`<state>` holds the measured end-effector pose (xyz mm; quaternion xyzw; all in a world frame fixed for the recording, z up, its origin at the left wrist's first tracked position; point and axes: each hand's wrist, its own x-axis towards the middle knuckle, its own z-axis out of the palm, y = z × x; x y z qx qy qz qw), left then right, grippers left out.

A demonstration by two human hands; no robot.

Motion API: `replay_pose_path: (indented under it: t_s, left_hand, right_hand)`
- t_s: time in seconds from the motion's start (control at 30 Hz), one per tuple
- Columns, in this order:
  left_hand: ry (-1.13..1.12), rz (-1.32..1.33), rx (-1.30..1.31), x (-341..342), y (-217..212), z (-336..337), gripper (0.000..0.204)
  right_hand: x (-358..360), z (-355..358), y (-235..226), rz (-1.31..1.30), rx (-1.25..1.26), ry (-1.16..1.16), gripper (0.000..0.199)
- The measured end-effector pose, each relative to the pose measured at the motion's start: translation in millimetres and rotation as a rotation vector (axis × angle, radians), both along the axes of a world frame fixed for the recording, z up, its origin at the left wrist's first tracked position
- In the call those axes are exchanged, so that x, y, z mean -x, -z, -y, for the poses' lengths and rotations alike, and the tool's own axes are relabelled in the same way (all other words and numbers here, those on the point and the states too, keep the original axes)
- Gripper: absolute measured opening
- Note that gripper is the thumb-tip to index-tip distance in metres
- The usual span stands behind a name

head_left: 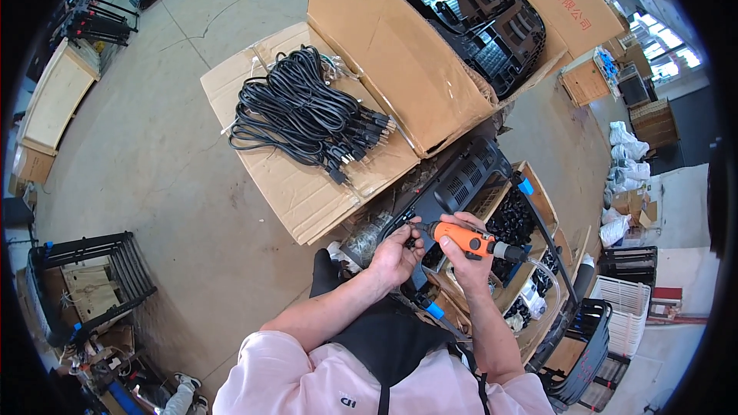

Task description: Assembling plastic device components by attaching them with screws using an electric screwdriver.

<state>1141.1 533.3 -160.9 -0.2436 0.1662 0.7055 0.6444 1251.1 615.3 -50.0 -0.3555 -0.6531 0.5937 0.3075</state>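
Note:
My right hand [467,263] is wrapped round an orange pneumatic screwdriver [461,239], which lies sideways with its tip pointing left. A clear hose [547,270] runs from its rear end. Just left of the tip, my left hand [397,258] has its fingers closed at the edge of a black plastic housing [467,175] with vent slots. What those fingers pinch is too small and dark to make out. The tool's tip comes close to the left fingertips; whether it touches a screw cannot be seen.
Bundled black power cords [304,111] lie on a cardboard flap [269,184] ahead. Behind it, a large carton [400,54] holds black plastic shells [492,31]. A wooden tray [544,211] of small black parts sits to the right. Black metal frames [115,261] stand at the left.

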Motion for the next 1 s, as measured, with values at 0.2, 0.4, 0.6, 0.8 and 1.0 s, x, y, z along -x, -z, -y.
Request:
replay_pose_path:
  t_s: [0.2, 0.4, 0.6, 0.8, 1.0]
  left_hand:
    - [0.017, 0.004, 0.0, 4.9, 8.1, 0.7, 0.027]
    - [0.157, -0.068, 0.079, -7.2, 1.6, 4.9, 0.023]
    - [0.242, -0.107, 0.086, -10.3, -10.8, 9.3, 0.025]
    - [0.341, -0.14, 0.057, -13.6, -12.7, 5.1, 0.031]
    - [0.487, -0.222, 0.029, -16.4, 3.1, 1.0, 0.031]
  right_hand:
    - [13.6, -0.4, -2.0, 0.055, -0.015, -0.051, 0.051]
    - [27.9, -1.0, -3.2, 0.116, -0.094, -0.148, 0.041]
    - [37.7, -1.8, 1.0, 0.159, -0.132, -0.207, 0.035]
    - [33.9, -0.4, -15.6, 0.201, -0.117, -0.169, 0.048]
    - [-59.4, 12.5, -70.9, 0.08, -0.105, 0.191, 0.051]
